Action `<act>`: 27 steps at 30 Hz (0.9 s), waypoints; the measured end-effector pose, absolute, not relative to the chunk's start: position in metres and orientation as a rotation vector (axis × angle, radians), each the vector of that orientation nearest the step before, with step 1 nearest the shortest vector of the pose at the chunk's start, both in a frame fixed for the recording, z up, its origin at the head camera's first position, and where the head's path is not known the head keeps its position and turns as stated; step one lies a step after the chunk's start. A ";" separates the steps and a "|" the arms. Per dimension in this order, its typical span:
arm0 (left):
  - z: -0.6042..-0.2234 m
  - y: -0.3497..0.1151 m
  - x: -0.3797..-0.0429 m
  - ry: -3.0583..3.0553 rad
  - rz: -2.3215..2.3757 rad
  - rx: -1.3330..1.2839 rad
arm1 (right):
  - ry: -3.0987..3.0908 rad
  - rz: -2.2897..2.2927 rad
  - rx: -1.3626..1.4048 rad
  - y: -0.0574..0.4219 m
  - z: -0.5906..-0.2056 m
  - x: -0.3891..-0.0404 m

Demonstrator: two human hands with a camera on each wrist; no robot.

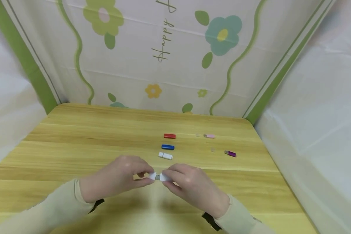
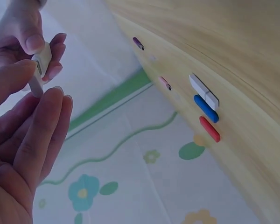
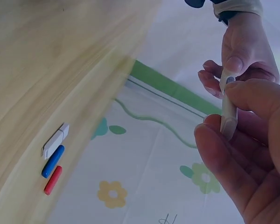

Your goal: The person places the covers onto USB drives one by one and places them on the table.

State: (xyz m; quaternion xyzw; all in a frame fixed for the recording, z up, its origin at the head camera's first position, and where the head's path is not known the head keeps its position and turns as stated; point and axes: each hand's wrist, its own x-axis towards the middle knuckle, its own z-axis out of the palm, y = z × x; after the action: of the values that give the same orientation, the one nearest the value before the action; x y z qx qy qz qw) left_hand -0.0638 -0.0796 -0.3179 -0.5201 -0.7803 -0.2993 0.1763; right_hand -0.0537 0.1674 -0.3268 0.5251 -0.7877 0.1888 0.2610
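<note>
Above the front part of the table, my left hand (image 1: 120,175) pinches the white cap (image 1: 152,176) of a USB flash drive between thumb and fingertips. Facing it, my right hand (image 1: 194,187) pinches the white body of the USB flash drive (image 3: 229,116). Bare metal of the drive's connector (image 1: 157,177) shows between cap and body, which are in line. Just beyond the hands lies another white USB flash drive (image 1: 165,156) with its cap on. Behind that are a blue stick (image 1: 168,147) and a red stick (image 1: 169,136), both looking like capped flash drives.
On the wooden table (image 1: 76,136), to the right, lie a pink USB flash drive (image 1: 210,136) and a purple one (image 1: 230,153), connectors bare. A small clear cap (image 1: 213,149) sits left of the purple drive. A flower-printed curtain (image 1: 128,71) hangs along the back edge.
</note>
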 end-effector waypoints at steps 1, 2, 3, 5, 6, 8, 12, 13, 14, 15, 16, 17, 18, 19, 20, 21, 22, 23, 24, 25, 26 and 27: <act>-0.318 -0.079 -0.062 -2.210 -0.846 -1.465 | -2.121 0.504 1.419 0.168 -0.326 -0.053; -0.317 -0.078 -0.061 -2.211 -0.844 -1.456 | -2.116 0.507 1.418 0.169 -0.326 -0.052; -0.317 -0.077 -0.060 -2.210 -0.842 -1.447 | -2.111 0.510 1.416 0.169 -0.326 -0.052; -0.317 -0.076 -0.058 -2.207 -0.840 -1.428 | -2.107 0.523 1.415 0.170 -0.326 -0.051; -0.317 -0.075 -0.057 -2.198 -0.842 -1.422 | -2.105 0.532 1.414 0.170 -0.325 -0.051; -0.317 -0.073 -0.056 -2.179 -0.837 -1.407 | -2.102 0.548 1.413 0.171 -0.325 -0.050; -0.316 -0.069 -0.053 -2.140 -0.846 -1.402 | -2.094 0.585 1.410 0.173 -0.323 -0.049; -0.316 -0.069 -0.052 -2.133 -0.848 -1.403 | -2.092 0.593 1.409 0.173 -0.322 -0.048; -0.316 -0.068 -0.052 -2.125 -0.853 -1.407 | -2.089 0.599 1.408 0.174 -0.322 -0.048; -0.317 -0.068 -0.052 -2.114 -0.858 -1.412 | -2.085 0.606 1.408 0.174 -0.322 -0.048; -0.317 -0.067 -0.052 -2.104 -0.859 -1.417 | -2.080 0.612 1.409 0.174 -0.322 -0.048; -0.317 -0.067 -0.052 -2.093 -0.863 -1.422 | -2.075 0.615 1.408 0.175 -0.322 -0.047; -0.317 -0.067 -0.052 -2.083 -0.868 -1.426 | -2.072 0.618 1.406 0.175 -0.322 -0.047; -0.318 -0.067 -0.051 -2.074 -0.873 -1.428 | -2.068 0.621 1.406 0.175 -0.322 -0.047; -0.318 -0.067 -0.051 -2.067 -0.877 -1.428 | -2.065 0.621 1.403 0.174 -0.322 -0.047; -0.318 -0.067 -0.051 -2.061 -0.879 -1.425 | -2.064 0.623 1.402 0.174 -0.322 -0.047; -0.318 -0.067 -0.051 -2.057 -0.882 -1.421 | -2.064 0.624 1.398 0.174 -0.321 -0.047; -0.318 -0.067 -0.051 -2.054 -0.886 -1.417 | -2.065 0.624 1.394 0.174 -0.321 -0.047; -0.318 -0.067 -0.051 -2.054 -0.888 -1.411 | -2.066 0.622 1.391 0.174 -0.321 -0.047; -0.318 -0.067 -0.050 -2.056 -0.889 -1.404 | -2.066 0.621 1.388 0.174 -0.320 -0.047; -0.317 -0.067 -0.050 -2.060 -0.890 -1.397 | -2.068 0.619 1.387 0.174 -0.320 -0.046; -0.317 -0.067 -0.050 -2.065 -0.891 -1.391 | -2.069 0.617 1.385 0.173 -0.320 -0.046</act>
State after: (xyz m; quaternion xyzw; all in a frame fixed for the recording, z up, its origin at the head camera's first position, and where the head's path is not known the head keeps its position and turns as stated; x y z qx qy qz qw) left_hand -0.0499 -0.0668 -0.3171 -0.5097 -0.7570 -0.3265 0.2460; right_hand -0.0462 0.1735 -0.3200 0.5176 -0.7733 0.2307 0.2842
